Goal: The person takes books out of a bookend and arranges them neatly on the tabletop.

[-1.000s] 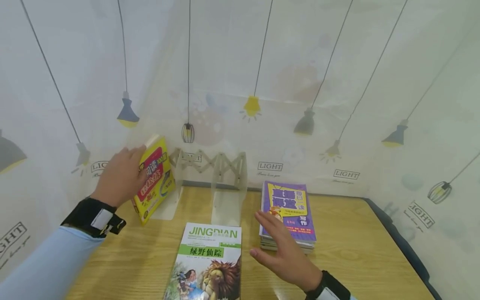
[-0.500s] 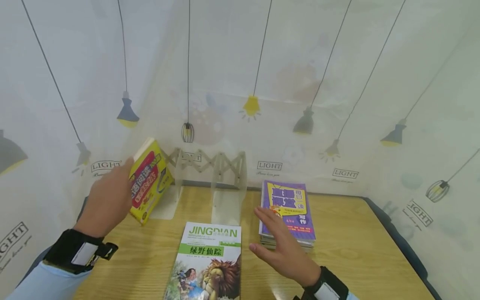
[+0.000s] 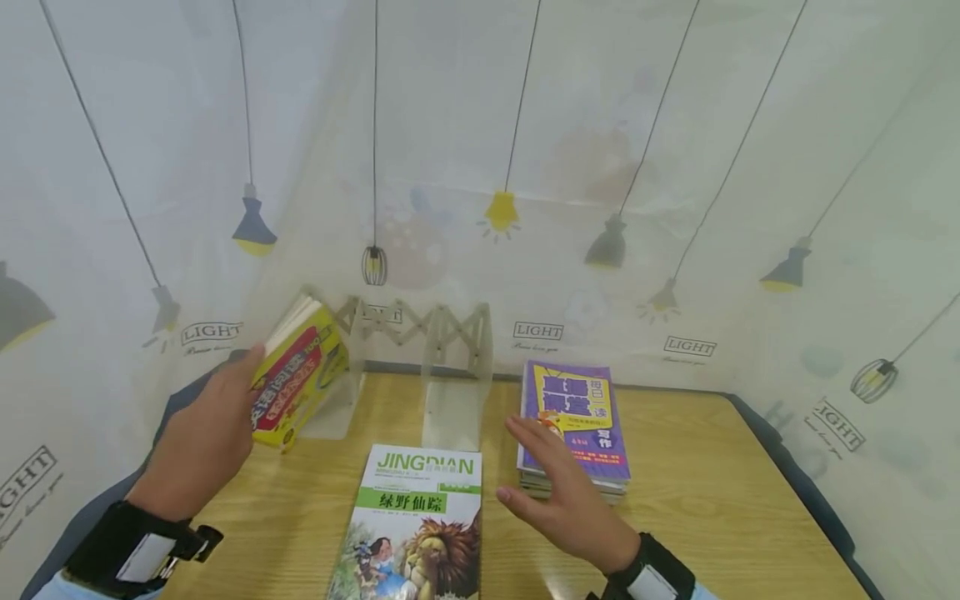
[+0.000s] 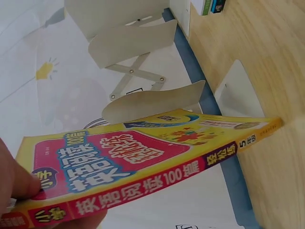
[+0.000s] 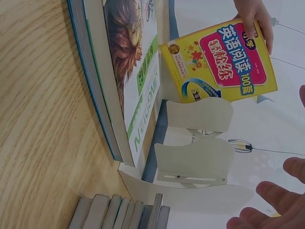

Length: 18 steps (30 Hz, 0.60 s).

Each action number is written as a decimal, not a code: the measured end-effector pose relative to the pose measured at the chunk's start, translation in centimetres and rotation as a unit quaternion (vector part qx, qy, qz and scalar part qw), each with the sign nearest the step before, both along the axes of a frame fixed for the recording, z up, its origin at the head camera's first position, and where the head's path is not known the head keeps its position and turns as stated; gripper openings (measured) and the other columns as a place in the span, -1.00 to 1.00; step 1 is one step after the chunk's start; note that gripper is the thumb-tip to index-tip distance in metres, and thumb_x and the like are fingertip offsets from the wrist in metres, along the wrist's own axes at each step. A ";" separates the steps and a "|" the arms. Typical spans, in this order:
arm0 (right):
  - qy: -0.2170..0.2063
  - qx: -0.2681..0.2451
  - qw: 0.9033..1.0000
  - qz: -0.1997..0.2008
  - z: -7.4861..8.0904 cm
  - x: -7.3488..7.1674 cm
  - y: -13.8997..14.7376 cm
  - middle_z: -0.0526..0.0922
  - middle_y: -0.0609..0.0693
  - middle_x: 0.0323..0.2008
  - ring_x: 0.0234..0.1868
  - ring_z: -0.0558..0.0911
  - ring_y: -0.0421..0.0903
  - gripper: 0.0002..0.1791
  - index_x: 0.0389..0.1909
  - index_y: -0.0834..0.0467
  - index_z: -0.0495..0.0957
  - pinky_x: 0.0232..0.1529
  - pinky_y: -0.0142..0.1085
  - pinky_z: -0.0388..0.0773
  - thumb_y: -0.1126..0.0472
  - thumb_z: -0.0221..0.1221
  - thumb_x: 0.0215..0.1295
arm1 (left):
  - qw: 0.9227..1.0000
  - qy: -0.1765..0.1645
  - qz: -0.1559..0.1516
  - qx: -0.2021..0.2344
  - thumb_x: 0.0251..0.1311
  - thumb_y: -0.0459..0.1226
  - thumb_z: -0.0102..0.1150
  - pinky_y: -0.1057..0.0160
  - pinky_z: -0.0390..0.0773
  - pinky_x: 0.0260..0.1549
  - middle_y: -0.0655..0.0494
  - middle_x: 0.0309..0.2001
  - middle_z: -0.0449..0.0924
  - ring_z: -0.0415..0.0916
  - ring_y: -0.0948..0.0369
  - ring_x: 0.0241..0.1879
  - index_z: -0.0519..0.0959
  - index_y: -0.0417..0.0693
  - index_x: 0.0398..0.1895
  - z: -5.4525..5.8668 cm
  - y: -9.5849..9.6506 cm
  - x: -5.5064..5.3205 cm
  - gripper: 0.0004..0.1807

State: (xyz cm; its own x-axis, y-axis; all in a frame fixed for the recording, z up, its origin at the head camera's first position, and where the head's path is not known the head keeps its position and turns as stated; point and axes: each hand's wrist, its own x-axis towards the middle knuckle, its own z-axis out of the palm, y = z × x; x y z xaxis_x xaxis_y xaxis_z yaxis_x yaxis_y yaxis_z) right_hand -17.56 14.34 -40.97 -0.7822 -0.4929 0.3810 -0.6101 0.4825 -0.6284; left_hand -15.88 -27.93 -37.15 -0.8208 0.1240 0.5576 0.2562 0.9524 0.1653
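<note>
My left hand (image 3: 198,437) grips a yellow paperback book (image 3: 300,379) with a red title panel. In the left wrist view, the thumb lies on the cover of the yellow book (image 4: 124,157), and other fingers are behind it. The book is tilted, its far bottom corner at the tabletop. Just behind it is an expandable white bookend (image 3: 453,412) with upright panels. My right hand (image 3: 570,504), fingers spread and holding nothing, hovers beside a stack of books topped by a purple one (image 3: 577,417). A white book with a lion on its cover (image 3: 420,525) lies between my hands.
In the right wrist view, the white book (image 5: 143,95) lies on another, blue-edged book (image 5: 95,86). The wooden table (image 3: 712,500) has a dark edge (image 3: 802,483) at the right. A pale curtain printed with lamps (image 3: 450,125) hangs behind it.
My left hand has moved left and down, from the yellow book's upper part to its left side. The book has tipped further over to the left. My right hand has barely moved.
</note>
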 end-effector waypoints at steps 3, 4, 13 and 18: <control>0.001 -0.005 1.000 0.001 -0.1 0.0 0.1 0.21 -0.07 0.53 0.52 0.20 0.13 -0.18 0.55 -0.15 0.17 0.34 0.31 0.25 0.01 0.31 0.32 | 0.999 0.041 0.006 0.004 0.13 -0.53 0.28 -0.11 0.67 -0.55 -0.40 0.11 0.44 0.64 -0.23 -0.21 0.08 -0.20 0.56 0.0 -0.1 0.7 -0.07; -0.001 -0.006 1.000 0.000 -0.2 0.1 0.1 0.22 -0.08 0.53 0.52 0.20 0.12 -0.18 0.54 -0.16 0.18 0.34 0.31 0.24 0.00 0.31 0.32 | 0.999 0.050 0.010 0.006 0.12 -0.54 0.29 -0.14 0.67 -0.52 -0.40 0.12 0.45 0.63 -0.25 -0.18 0.12 -0.19 0.56 0.3 -0.1 1.1 -0.09; -0.014 -0.007 1.000 0.007 -0.4 0.2 -0.2 0.25 -0.07 0.51 0.52 0.21 0.10 -0.20 0.54 -0.17 0.18 0.38 0.25 0.24 -0.03 0.29 0.34 | 0.993 0.113 0.009 0.015 0.04 -0.61 0.20 0.16 0.57 -0.74 -0.29 -0.02 0.59 0.68 -0.12 -0.40 0.35 -0.11 0.47 4.5 1.4 6.2 -0.18; -0.020 -0.009 1.000 0.019 -0.2 0.1 -0.4 0.27 -0.05 0.50 0.49 0.27 0.05 -0.20 0.54 -0.16 0.17 0.38 0.16 0.30 -0.04 0.29 0.34 | 0.991 0.120 -0.055 0.035 0.00 -0.61 0.27 0.41 0.56 -0.59 -0.12 0.02 0.65 0.69 0.05 -0.32 0.41 0.00 0.44 5.8 3.3 7.6 -0.15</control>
State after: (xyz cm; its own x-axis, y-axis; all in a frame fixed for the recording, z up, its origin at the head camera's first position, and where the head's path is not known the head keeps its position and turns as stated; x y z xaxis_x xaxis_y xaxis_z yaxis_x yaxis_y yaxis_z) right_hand -17.44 13.90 -41.22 -0.7781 -0.5156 0.3589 -0.6017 0.4474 -0.6617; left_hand -8.32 -24.59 -31.31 -0.6468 0.1604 0.7456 0.3984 0.9047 0.1509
